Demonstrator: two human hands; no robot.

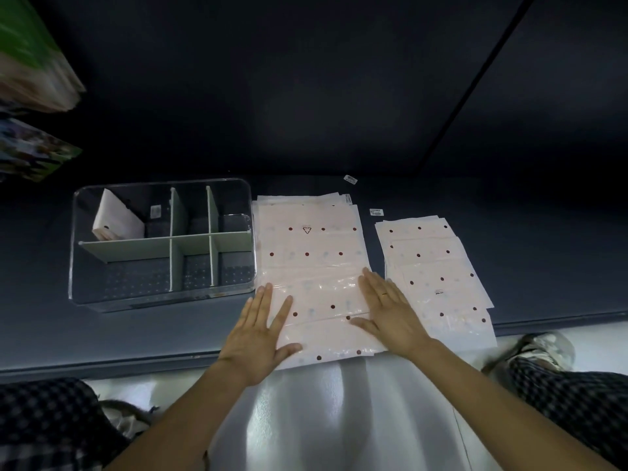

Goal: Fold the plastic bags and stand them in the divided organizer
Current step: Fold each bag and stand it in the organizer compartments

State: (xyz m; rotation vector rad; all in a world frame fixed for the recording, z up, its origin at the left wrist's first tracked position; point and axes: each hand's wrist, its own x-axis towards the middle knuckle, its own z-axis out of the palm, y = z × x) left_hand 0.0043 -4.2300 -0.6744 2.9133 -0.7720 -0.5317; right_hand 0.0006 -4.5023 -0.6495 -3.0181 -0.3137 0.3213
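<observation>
Flat hands [263, 329] [390, 311] pressing pale, red-dotted plastic bag [316, 260]

Organizer, bags and hands laid out on the desk [509, 212]

The divided organizer [163, 244] is sitting left of the bag stack [307, 246], holding one folded bag [117, 217] in its far-left compartment; a second pile [435, 266] is lying to the right; both hands, the left hand [260, 329] and right hand [390, 311], are resting flat on the stack's near end.

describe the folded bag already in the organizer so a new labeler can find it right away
Start at the clear divided organizer left of the flat bag stacks. In its far-left compartment, one folded pale pink bag leans tilted behind the green divider. It is the only bag inside the organizer; every other bag lies flat and unfolded on the dark surface.
</observation>
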